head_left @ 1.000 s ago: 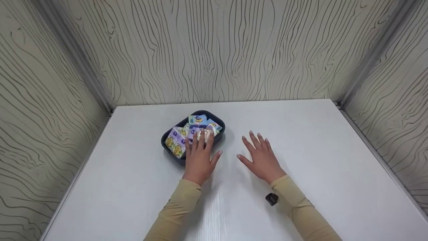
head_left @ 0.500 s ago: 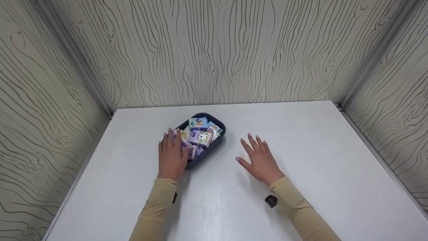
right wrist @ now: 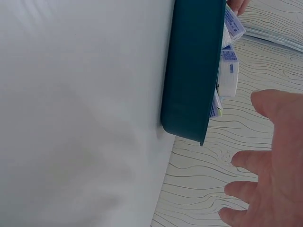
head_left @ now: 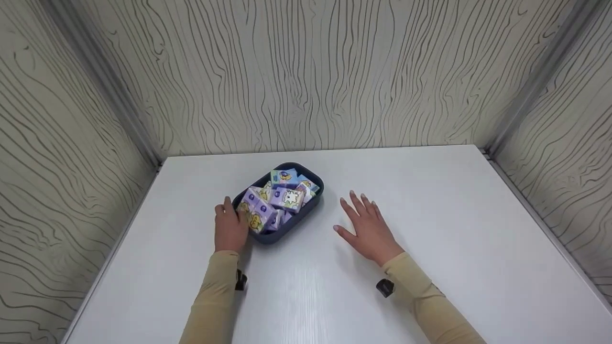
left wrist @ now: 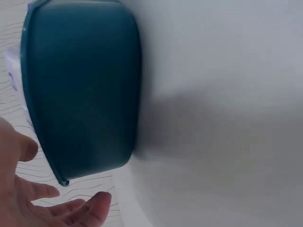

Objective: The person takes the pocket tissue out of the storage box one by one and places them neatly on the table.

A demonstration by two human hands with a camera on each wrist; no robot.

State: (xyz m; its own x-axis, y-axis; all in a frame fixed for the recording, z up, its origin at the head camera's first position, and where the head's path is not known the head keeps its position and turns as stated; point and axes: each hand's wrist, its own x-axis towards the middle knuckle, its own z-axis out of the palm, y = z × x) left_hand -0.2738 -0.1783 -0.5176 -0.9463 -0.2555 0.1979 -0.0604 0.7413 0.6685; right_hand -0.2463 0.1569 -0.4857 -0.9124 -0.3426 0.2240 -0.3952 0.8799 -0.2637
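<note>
A dark blue-green plastic bin (head_left: 287, 234) stands slantwise on the white table. It is heaped with small cartoon-printed packets (head_left: 288, 198) in purple, blue and white. My left hand (head_left: 230, 228) is at the bin's left end, fingers bent loosely beyond the rim. In the left wrist view, the thumb (left wrist: 27, 147) hovers close to the bin wall (left wrist: 85, 90), and a narrow gap seems to separate them. My right hand (head_left: 369, 234) hangs over the table right of the bin, fingers spread and holding nothing. From the right wrist, its fingers (right wrist: 251, 161) appear apart from the bin.
Wood-grain patterned panels (head_left: 306, 76) enclose the white table (head_left: 430, 191) at the back and both sides. Grey metal posts (head_left: 521, 105) mark the corners. A small black device (head_left: 385, 287) sits under the right wrist, and another (head_left: 241, 280) at the left wrist.
My left hand has moved left from above the packets to the bin's left end, and its fingers have bent. My right hand has shifted only slightly left.
</note>
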